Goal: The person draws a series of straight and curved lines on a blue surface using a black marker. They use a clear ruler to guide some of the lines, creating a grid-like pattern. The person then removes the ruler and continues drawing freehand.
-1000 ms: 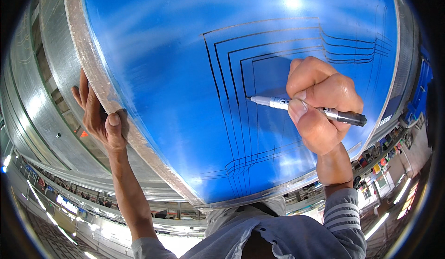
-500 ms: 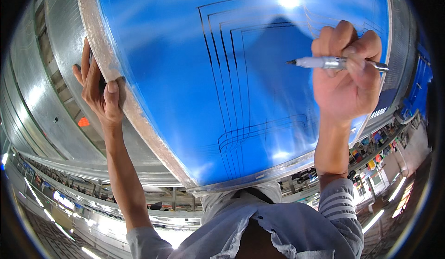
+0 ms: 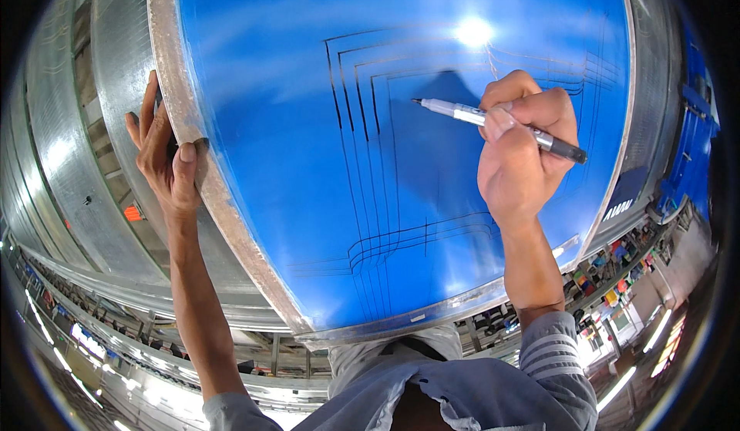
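Right hand [image 3: 528,142] closed on a marker pen [image 3: 462,113], pinched between thumb and curled fingers. Pen nearly level, slightly tilted; dark tip out to the left of that hand, dark end past the palm on the right. Tip lies over the blue sheet [image 3: 254,130], just inside the corner of the innermost line; contact with the surface cannot be told.

Left hand [image 3: 166,157] open: fingers loosely spread along the outer side of the pale, worn frame [image 3: 235,230], thumb laid on its top face. Touches the frame only at this left side.

Between the two hands, on the sheet: black lines [image 3: 374,103], nested, each turning a corner. Uprights thick in their upper stretch, thin below. Further thin lines [image 3: 424,234] run crosswise below the right hand, between it and the person, bending down at their left end and crossing the uprights. More faint lines beyond the right hand, to its upper right. Bright glare spot [image 3: 473,31] above the right hand; dark shadow [image 3: 439,153] left of it, under the pen.

Outside the frame, beneath and left of the left hand: grey metal slats [image 3: 116,169] with gaps. Small orange patch [image 3: 132,213] showing in one gap, just below left of that hand. Behind the right hand, a grey sleeve [image 3: 551,354] with pale stripes.
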The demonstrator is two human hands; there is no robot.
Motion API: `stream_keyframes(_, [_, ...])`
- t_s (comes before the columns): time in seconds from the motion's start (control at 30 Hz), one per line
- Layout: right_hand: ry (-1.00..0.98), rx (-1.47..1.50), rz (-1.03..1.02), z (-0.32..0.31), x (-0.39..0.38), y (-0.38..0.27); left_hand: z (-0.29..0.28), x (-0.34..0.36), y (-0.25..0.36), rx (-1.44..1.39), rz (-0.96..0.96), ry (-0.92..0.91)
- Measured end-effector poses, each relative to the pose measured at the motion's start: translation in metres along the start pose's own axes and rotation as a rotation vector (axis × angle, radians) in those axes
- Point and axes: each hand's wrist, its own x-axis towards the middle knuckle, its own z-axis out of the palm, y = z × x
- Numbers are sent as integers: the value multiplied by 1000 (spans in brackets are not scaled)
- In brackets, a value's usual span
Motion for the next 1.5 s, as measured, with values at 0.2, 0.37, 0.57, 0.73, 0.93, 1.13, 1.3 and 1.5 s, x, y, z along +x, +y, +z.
stream_keyframes(0.2, [-23,-78,-82,10,0,12,0,0,2,2,-7,-21])
stream_keyframes(0.37, [-14,-57,-66,10,-3,16,-1,0,5,-2,-10,-40])
stream_keyframes(0.57, [-81,-163,-83,9,-2,16,-1,0,5,-1,-7,-45])
stream_keyframes(0.73, [-45,-82,-60,9,-1,16,-2,2,9,7,-15,-48])
stream_keyframes(0.93, [-59,-76,-79,7,0,19,-2,0,7,44,-8,-60])
stream_keyframes(1.13, [-66,-56,-44,7,-1,16,-2,-1,2,9,-37,-43])
stream_keyframes(1.3, [-98,-44,-52,6,1,15,-1,-1,0,20,-32,-35])
stream_keyframes(1.5, [-101,-39,-27,5,-1,13,0,-1,-1,19,-29,-29])
